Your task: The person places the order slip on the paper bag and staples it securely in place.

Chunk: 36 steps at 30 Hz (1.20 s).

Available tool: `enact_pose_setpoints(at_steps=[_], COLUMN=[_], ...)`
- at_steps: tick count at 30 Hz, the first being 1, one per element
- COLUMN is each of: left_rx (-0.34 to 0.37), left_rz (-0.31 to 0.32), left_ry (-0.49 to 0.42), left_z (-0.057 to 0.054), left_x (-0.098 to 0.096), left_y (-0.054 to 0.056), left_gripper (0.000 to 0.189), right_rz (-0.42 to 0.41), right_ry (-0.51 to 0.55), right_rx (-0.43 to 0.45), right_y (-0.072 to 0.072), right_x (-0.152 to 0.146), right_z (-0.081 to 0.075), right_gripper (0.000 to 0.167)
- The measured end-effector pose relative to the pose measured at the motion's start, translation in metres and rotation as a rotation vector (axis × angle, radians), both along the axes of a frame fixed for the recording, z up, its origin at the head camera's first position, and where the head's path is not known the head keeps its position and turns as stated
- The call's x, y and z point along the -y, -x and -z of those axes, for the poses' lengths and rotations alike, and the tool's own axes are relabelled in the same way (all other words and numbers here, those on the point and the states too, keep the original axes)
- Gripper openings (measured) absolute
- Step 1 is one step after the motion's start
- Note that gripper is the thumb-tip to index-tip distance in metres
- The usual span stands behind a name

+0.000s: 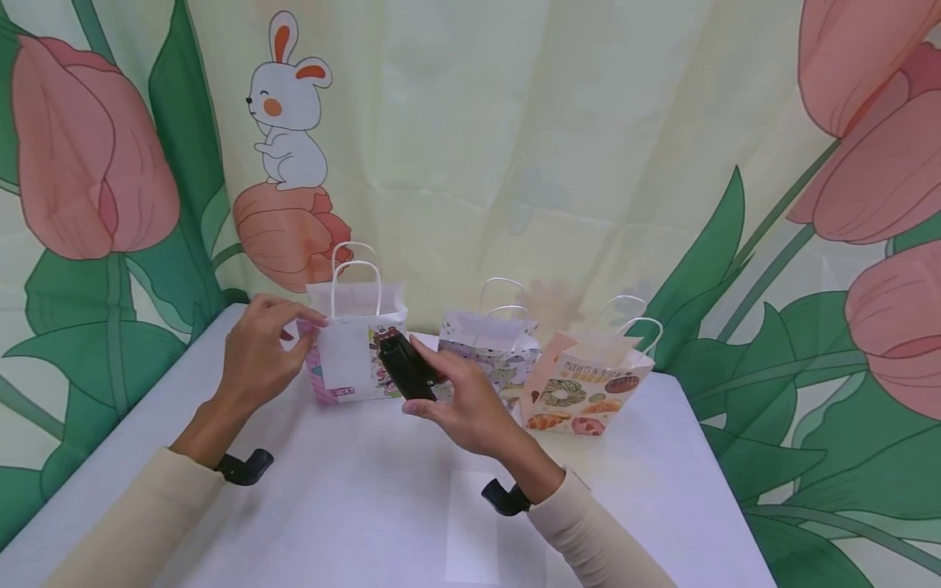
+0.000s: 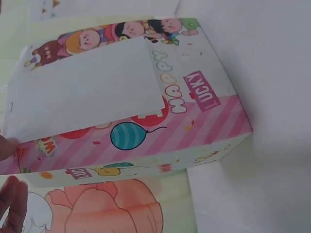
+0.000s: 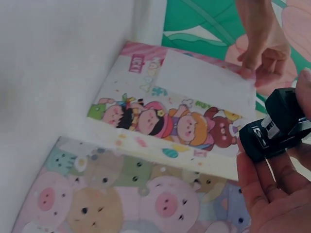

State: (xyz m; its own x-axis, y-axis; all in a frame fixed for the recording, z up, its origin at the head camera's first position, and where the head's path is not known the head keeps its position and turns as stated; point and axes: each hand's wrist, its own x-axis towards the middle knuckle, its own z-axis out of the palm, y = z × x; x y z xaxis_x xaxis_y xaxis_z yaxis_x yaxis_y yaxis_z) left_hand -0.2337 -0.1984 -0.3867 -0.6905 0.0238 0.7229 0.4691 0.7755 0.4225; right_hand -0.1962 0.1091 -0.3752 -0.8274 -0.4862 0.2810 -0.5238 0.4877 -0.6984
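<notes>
We see a white paper bag (image 3: 165, 116) with pink diagonal stripes, a row of cartoon faces, a teal balloon, the words HAPPY and LUCKY, and two white handles. A blank white sheet (image 1: 344, 355) covers much of its front. It stands upright on the table (image 1: 331, 506), leftmost of three bags. The person's left grip (image 1: 265, 351) pinches its upper left corner; the right grip (image 1: 466, 392) clasps a black stapler (image 1: 404, 366).

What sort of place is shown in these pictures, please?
Probably a small indoor workspace, perhaps staged for filming: a white table holds three paper bags standing side by side, before a tulip-patterned fabric backdrop.
</notes>
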Motion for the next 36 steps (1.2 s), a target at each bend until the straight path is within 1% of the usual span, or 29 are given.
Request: enact_pose_setpoints(at_steps=[5,8,13,21,25,29,33,36], left_rx=[-0.008,-0.009,-0.005,0.017,0.031,0.038,0.043,0.049], left_rz=[0.011,0.013,0.022,0.031,0.038,0.057,0.067,0.062], left_ry=[0.001,0.001,-0.003,-0.006,-0.007,-0.016,-0.027,-0.031], left_z=[-0.001,-0.001,-0.001,-0.002,-0.003,-0.005,-0.005,-0.005], left_x=[-0.001,-0.002,-0.004,-0.005,-0.004,-0.003,-0.002,-0.002], left_y=[-0.001,-0.001,0.000,0.002,0.004,0.005,0.007,0.007], left_gripper=[0.020,0.019,0.018,0.017,0.016,0.016,0.017,0.018], right_rz=[0.012,0.027,0.081,0.158,0.171,0.167,0.162,0.169], right_ry=[-0.014,-0.014,-0.026,-0.107,-0.135,-0.172,-0.254,-0.309], right_rx=[-0.011,0.025,0.106,0.150,0.144,0.125,0.106,0.100], right_y=[-0.003,-0.005,-0.007,-0.004,-0.001,0.002,0.004,0.005], right_x=[-0.020,-0.030,-0.044,-0.061,-0.067,-0.072,-0.077,-0.079], right_z=[0.017,0.027,0.040,0.057,0.068,0.077,0.085,0.090], right_gripper=[0.081,0.081,0.078,0.076,0.075,0.074,0.072,0.072])
